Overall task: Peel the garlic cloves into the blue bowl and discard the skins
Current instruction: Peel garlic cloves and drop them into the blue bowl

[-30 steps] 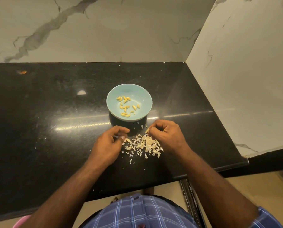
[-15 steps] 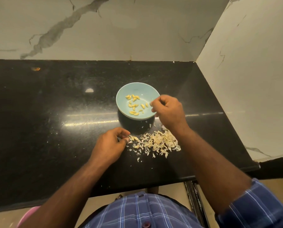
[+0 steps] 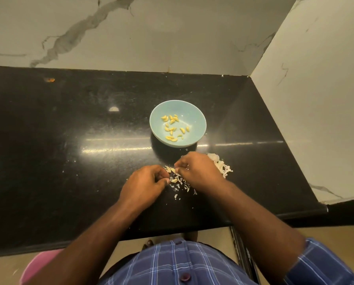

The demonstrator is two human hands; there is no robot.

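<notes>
On the black countertop [image 3: 69, 161], the left hand [image 3: 144, 184] curls its fingers in, pinching a garlic clove [image 3: 173, 170] that the right hand [image 3: 196, 171] also pinches, over scattered garlic skins [image 3: 221, 165]. Peeled cloves [image 3: 173, 128] lie in the blue bowl [image 3: 194, 118] just beyond.

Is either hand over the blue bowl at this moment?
No: both the left hand and right hand are at the skins, nearer the person than the blue bowl.
</notes>
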